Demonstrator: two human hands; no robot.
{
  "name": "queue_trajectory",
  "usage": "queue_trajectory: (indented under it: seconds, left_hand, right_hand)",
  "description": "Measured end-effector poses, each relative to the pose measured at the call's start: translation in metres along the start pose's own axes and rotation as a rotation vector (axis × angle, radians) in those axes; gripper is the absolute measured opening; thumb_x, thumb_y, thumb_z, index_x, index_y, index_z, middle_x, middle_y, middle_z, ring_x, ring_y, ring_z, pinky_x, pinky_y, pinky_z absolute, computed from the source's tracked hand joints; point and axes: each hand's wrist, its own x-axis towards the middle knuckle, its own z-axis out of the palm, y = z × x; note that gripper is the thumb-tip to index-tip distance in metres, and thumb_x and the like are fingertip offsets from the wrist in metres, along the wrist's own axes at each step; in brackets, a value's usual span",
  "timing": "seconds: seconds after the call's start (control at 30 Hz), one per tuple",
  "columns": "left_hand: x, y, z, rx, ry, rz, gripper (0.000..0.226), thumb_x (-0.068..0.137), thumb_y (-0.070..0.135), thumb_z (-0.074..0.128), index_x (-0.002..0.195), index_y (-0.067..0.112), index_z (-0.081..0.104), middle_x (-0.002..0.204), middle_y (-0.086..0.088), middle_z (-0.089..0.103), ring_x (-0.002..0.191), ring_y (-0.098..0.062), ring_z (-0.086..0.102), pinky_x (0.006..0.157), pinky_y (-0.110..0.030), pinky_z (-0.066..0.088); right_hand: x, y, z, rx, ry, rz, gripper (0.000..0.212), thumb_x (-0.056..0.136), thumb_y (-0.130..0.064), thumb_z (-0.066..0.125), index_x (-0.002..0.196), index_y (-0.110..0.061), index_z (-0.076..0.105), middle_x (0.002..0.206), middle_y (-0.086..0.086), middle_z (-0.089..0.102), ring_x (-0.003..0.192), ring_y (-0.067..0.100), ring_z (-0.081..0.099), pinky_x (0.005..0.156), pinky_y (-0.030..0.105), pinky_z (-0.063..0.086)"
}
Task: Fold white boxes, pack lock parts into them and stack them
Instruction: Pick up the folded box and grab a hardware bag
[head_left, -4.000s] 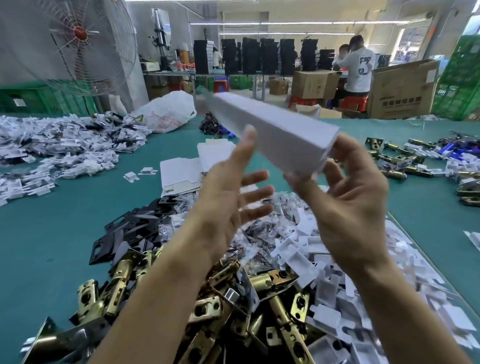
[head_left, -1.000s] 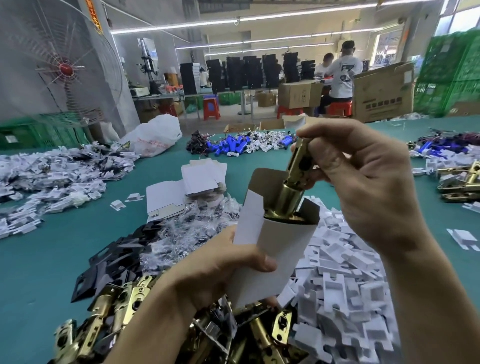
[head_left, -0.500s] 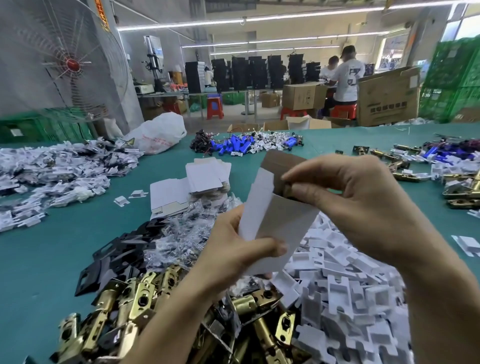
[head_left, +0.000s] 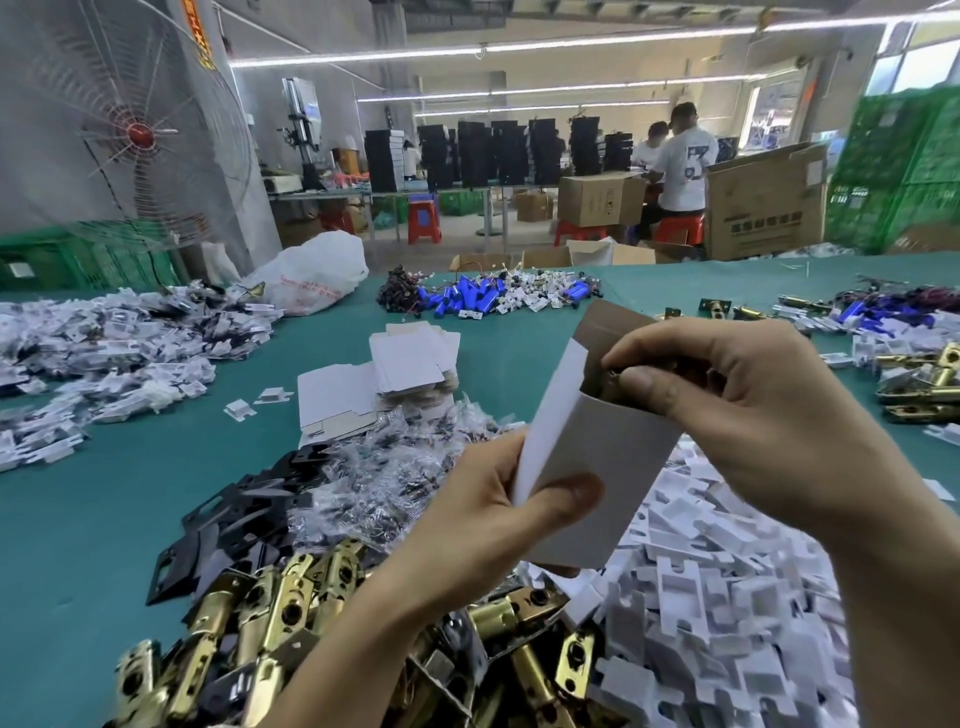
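box upright, part at its mouth

green table (head_left: 78, 519) carries a near heap of brass latches (head_left: 270, 613) left and white plastic inserts (head_left: 727, 597) right, flat blanks (head_left: 410, 358) farther off. above them the left hand (head_left: 467, 530) grips the white box (head_left: 597, 467) low, thumb across its front; the right hand (head_left: 753, 415) pinches a lock part (head_left: 610, 376) just inside the open top. thin card likely dents under a squeeze, so its folded edges look the safer hold; the metal part seems heavy, so the bottom wants support.

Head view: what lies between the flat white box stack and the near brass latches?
A heap of small clear bags and black metal plates, shown in the head view.
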Motion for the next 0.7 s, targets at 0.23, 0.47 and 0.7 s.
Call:
queue_trajectory:
  seconds: [0.23, 0.47, 0.7]
  left_hand:
    - [0.0, 0.001, 0.005, 0.012, 0.026, 0.004, 0.025, 0.085, 0.026, 0.064, 0.102, 0.008, 0.067, 0.087, 0.001, 0.065, 0.078, -0.011, 0.06, 0.066, -0.033, 0.052]
    - [0.0, 0.002, 0.002, -0.159, 0.11, -0.015, 0.022, 0.082, 0.03, 0.069, 0.101, 0.017, 0.071, 0.096, -0.01, 0.072, 0.084, -0.022, 0.069, 0.062, -0.052, 0.061]
    - [0.001, 0.005, -0.002, -0.38, 0.256, 0.045, 0.016, 0.082, 0.029, 0.066, 0.093, 0.034, 0.077, 0.097, -0.001, 0.074, 0.093, -0.024, 0.07, 0.066, -0.051, 0.062]
  right_hand:
    - [-0.001, -0.001, -0.006, -0.204, -0.097, 0.078, 0.023, 0.079, -0.046, 0.053, 0.08, -0.038, 0.074, 0.084, -0.023, 0.069, 0.084, 0.002, 0.06, 0.072, 0.029, 0.05]
    - [0.001, -0.003, 0.002, -0.113, 0.059, 0.073, 0.039, 0.096, -0.049, 0.037, 0.085, -0.036, 0.073, 0.101, -0.026, 0.051, 0.116, 0.011, 0.047, 0.103, 0.044, 0.039]
    - [-0.001, -0.001, 0.012, 0.218, 0.023, 0.072, 0.042, 0.087, -0.029, 0.065, 0.121, -0.053, 0.058, 0.107, -0.01, 0.066, 0.084, 0.012, 0.073, 0.074, 0.037, 0.062]
